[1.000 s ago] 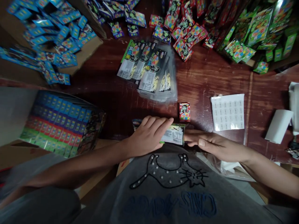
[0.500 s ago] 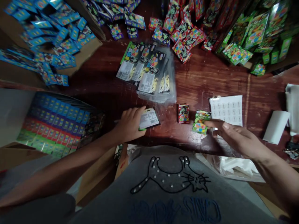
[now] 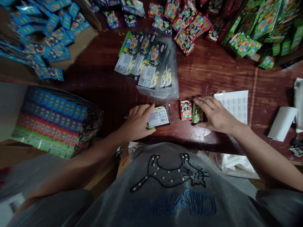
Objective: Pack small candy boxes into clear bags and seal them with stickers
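Observation:
My left hand [image 3: 137, 121] grips a flat black-and-green packet [image 3: 159, 116] with a white barcode label, resting it on the dark wooden table [image 3: 213, 75]. My right hand [image 3: 214, 115] curls over a small green box [image 3: 197, 113] and presses it against a small red box [image 3: 186, 110] standing beside it. A stack of clear-wrapped black packets [image 3: 151, 64] lies just beyond both hands.
A white sticker sheet [image 3: 235, 104] lies right of my right hand. Red boxes [image 3: 187, 25] and green boxes [image 3: 251, 34] pile at the back, blue boxes [image 3: 44, 37] on cardboard at the left. A carton of packed rows [image 3: 54, 123] stands low left. White paper [image 3: 281, 124] lies at the right.
Both hands left the long packet at the table edge. My left hand carried a flat packet onto the table. My right hand brought a green box leftward beside the red box.

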`<state>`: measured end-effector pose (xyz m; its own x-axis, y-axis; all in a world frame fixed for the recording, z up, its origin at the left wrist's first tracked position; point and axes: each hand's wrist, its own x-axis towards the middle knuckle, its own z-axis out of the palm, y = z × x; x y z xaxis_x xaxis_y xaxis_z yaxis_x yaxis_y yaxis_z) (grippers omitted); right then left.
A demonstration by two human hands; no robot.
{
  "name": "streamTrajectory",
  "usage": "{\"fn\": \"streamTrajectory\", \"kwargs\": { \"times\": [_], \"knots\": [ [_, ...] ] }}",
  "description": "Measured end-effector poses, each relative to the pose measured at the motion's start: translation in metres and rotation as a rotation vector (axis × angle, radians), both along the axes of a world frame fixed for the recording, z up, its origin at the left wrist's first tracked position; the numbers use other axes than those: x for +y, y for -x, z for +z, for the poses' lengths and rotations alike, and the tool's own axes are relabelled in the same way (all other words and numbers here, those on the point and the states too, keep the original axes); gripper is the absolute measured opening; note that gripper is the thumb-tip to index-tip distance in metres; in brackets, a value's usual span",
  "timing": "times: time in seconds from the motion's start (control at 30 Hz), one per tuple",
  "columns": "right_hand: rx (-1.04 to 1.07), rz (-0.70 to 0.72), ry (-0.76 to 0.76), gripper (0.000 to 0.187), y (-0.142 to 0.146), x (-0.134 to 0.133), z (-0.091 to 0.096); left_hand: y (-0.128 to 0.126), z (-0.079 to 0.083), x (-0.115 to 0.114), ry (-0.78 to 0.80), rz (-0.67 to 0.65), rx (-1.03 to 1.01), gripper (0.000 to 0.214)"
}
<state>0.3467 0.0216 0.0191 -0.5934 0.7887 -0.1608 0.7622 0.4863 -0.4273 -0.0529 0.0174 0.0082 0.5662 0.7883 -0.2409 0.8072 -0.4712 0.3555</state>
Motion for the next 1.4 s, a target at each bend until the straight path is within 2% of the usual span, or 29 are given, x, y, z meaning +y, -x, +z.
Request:
{"fn": "streamTrajectory", "kwargs": {
  "times": [0.17, 0.23, 0.33, 0.43, 0.53, 0.6, 0.67, 0.77, 0.87, 1.0, 1.1, 1.2, 1.3, 1.33, 1.4],
  "knots": [
    [-0.136, -0.002, -0.047, 0.094, 0.008, 0.011, -0.005, -0.001, -0.001, -0.006, 0.005, 0.004, 0.000, 0.101],
    [-0.143, 0.002, -0.039, 0.099, 0.012, 0.014, -0.006, -0.005, -0.001, -0.006, 0.008, 0.007, -0.005, 0.103],
    [-0.060, 0.052, -0.008, 0.107, 0.017, 0.019, -0.012, -0.010, 0.000, -0.003, 0.042, 0.019, -0.038, 0.111],
    [0.060, 0.083, -0.039, 0.090, 0.019, 0.018, -0.019, -0.007, 0.004, 0.002, 0.132, 0.042, -0.088, 0.127],
    [0.155, -0.015, -0.180, 0.078, 0.025, 0.011, -0.018, 0.003, 0.009, 0.006, 0.206, 0.104, -0.158, 0.141],
    [0.190, -0.110, -0.285, 0.081, 0.035, 0.004, -0.015, 0.007, 0.009, 0.006, 0.200, 0.139, -0.172, 0.146],
    [0.171, -0.158, -0.330, 0.083, 0.050, -0.003, -0.013, 0.006, 0.006, 0.004, 0.160, 0.129, -0.155, 0.142],
    [0.089, -0.129, -0.282, 0.080, 0.069, -0.012, -0.012, 0.000, -0.003, -0.001, 0.071, 0.109, -0.135, 0.121],
    [0.091, -0.041, -0.199, 0.078, 0.074, -0.017, -0.010, -0.002, -0.007, -0.007, -0.021, 0.111, -0.168, 0.106],
    [0.167, 0.110, -0.084, 0.075, 0.068, -0.016, -0.005, -0.001, -0.008, -0.014, -0.041, 0.003, -0.213, 0.101],
    [0.243, 0.159, -0.014, 0.074, 0.068, -0.013, -0.002, -0.005, -0.008, -0.016, -0.016, -0.062, -0.222, 0.103],
    [0.377, 0.141, 0.016, 0.090, 0.065, -0.007, -0.001, -0.008, -0.007, -0.014, -0.013, -0.048, -0.227, 0.103],
    [0.494, 0.074, 0.017, 0.111, 0.053, -0.002, -0.001, -0.008, -0.001, -0.012, -0.004, 0.042, -0.228, 0.105],
    [0.514, 0.052, 0.032, 0.112, 0.048, -0.001, -0.001, -0.008, 0.001, -0.011, 0.002, 0.069, -0.229, 0.105],
    [0.536, 0.004, 0.096, 0.099, 0.042, 0.002, -0.004, -0.011, 0.005, -0.011, 0.004, 0.098, -0.227, 0.105]
  ]
}}
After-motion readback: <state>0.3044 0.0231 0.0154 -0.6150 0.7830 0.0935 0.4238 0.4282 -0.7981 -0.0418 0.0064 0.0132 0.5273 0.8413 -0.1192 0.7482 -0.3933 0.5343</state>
